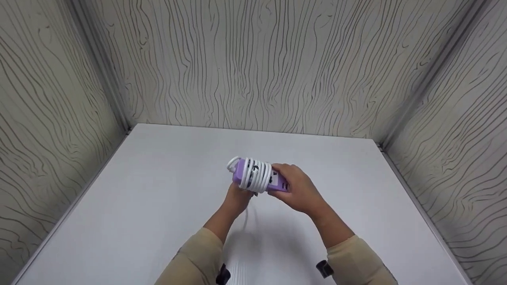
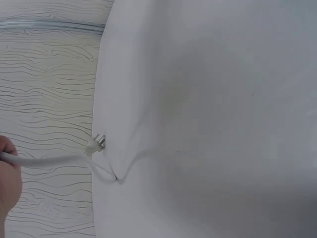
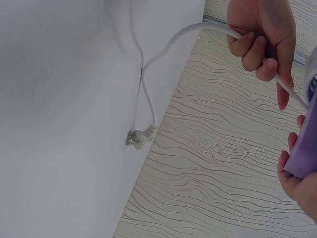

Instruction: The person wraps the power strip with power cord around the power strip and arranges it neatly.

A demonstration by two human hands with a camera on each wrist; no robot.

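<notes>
A purple power strip (image 1: 239,170) is held above the white table, with several turns of white cord (image 1: 258,176) wound around its body. My right hand (image 1: 299,189) grips the strip's right end, beside its small ports. Below the strip's left part is my left hand (image 1: 236,198), partly hidden by it in the head view. In the right wrist view the left hand (image 3: 262,42) shows fingers curled round the free stretch of cord (image 3: 183,35). That cord trails down to a pronged plug (image 3: 141,137) on the table.
The white table (image 1: 166,166) fills the space below, with patterned panels (image 1: 253,67) at its back and sides. Grey metal posts (image 1: 97,65) stand in the corners. Dark bands (image 1: 324,268) sit near both sleeves.
</notes>
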